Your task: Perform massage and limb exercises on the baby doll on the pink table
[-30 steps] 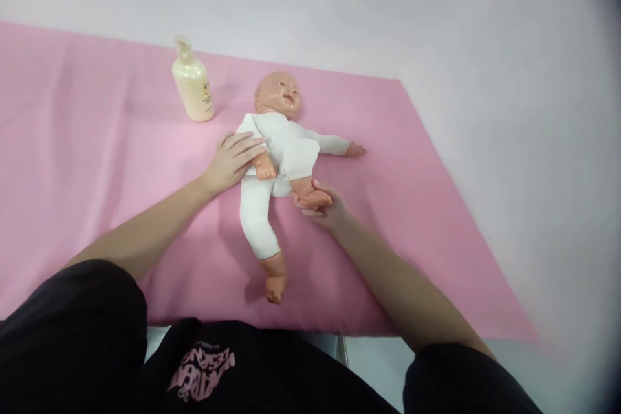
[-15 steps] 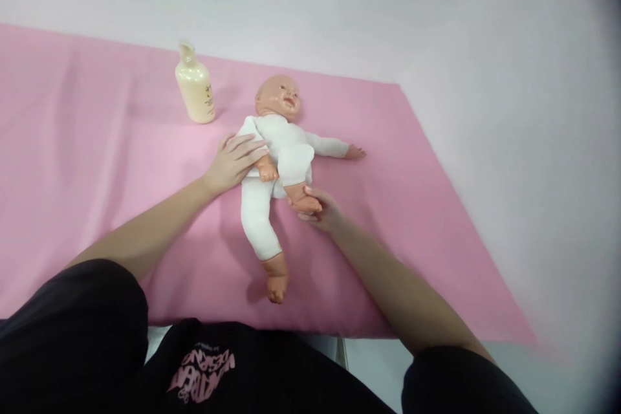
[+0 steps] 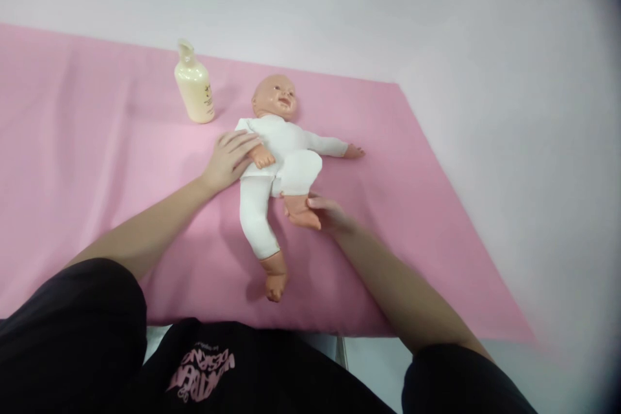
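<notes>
— Where do I stand with the doll (image 3: 284, 149)?

— It lies on its back on the pink sheet (image 3: 97, 162), head toward the cream bottle (image 3: 195, 85), which stands up and to the left of the doll's head. My left hand (image 3: 228, 160) rests flat and open against the doll's side, fingers spread over its near arm, gripping nothing. My right hand (image 3: 326, 213) is loosely curled under the doll's bent foot (image 3: 301, 212), cupping it rather than pinching.

— How would I do this bend well?

— I'd judge: keep the left palm steady on the torso so the doll doesn't slide, and guide the leg from under the foot, slowly, with the knee in line with the hip.

— Anything changed from half a second ago?

— The foot has come down and away from the doll's belly, the knee opening a little; my right hand followed it. The left hand has barely shifted.
</notes>
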Tool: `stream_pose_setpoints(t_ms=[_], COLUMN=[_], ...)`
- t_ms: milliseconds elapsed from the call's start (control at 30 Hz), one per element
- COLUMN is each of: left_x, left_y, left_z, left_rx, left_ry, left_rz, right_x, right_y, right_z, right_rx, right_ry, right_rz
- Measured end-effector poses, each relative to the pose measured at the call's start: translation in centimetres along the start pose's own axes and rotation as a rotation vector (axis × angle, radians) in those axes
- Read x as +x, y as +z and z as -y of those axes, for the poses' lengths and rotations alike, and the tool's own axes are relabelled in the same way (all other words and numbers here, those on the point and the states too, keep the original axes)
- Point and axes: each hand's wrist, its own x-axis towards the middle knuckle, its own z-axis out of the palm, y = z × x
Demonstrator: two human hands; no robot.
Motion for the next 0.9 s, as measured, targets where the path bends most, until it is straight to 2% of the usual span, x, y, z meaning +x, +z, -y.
stream_pose_setpoints(t_ms=[100,233,333,433,600,700,767,900], left_x=[-0.1,-0.1,-0.2,-0.5,-0.5,-0.4,-0.3,-0.1], left_y=[0.1,0.6,1.0,1.2,1.2,1.0,0.9,0.7], left_z=[1.0,4.3,7.0,9.1,10.5,10.2,9.6,8.0], left_rx=[-0.134,-0.378,-0.565,-0.701,-0.867,-0.862,-0.856,-0.913], left_ry=[-0.140,-0.387,-0.539,-0.657,-0.675,-0.706,-0.673,-0.625], left_rz=[-0.174,-0.432,-0.505,-0.535,-0.522,-0.493,-0.482,-0.532], right_x=[-0.6,-0.3,0.2,0.5,0.5,0.6,0.7,0.9], right_y=[0.1,0.1,0.2,0.5,1.3,1.5,1.5,1.4], right_z=[0.3,1.1,1.4,1.5,2.0,2.1,2.0,2.0], right_rx=[-0.055,-0.200,-0.270,-0.261,-0.286,-0.281,-0.269,-0.252], right_ry=[0.129,0.308,0.373,0.386,0.437,0.466,0.459,0.420], right_rz=[0.253,0.648,0.851,0.882,0.923,0.952,0.950,0.969])
